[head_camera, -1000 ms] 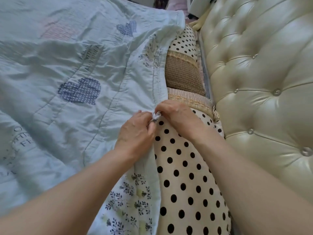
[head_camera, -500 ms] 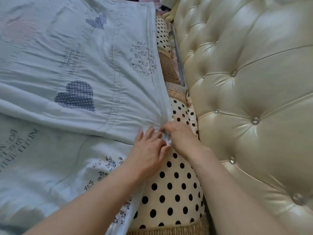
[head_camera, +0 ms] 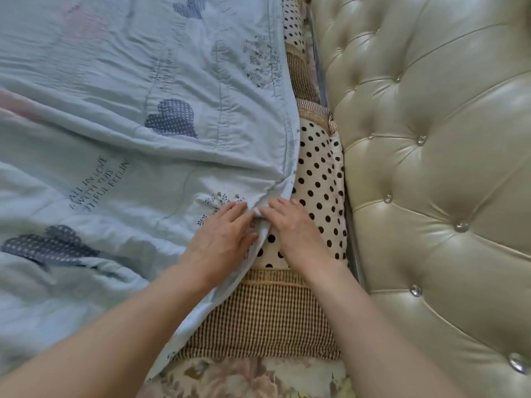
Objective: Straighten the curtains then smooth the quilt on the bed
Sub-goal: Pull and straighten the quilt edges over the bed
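Note:
The pale blue quilt (head_camera: pixel 120 156), printed with dark hearts and lettering, covers the left of the bed. Its right edge runs down beside the pillows and has a small fold near the middle. My left hand (head_camera: pixel 221 239) lies palm down on the quilt just left of that fold, fingers stretched out. My right hand (head_camera: pixel 293 228) rests over the polka-dot pillow (head_camera: pixel 319 173), its fingertips pinching the bunched edge at the fold. The two hands almost touch. No curtains are in view.
A cream tufted headboard (head_camera: pixel 431 168) with shiny buttons fills the right side. Between it and the quilt lie the pillows, with a brown checked band (head_camera: pixel 264 320) near me. A floral sheet (head_camera: pixel 244 377) shows at the bottom edge.
Both hands have slid along the quilt's edge toward me, from the far polka-dot pillow area to near the checked band. My left hand has flattened onto the quilt.

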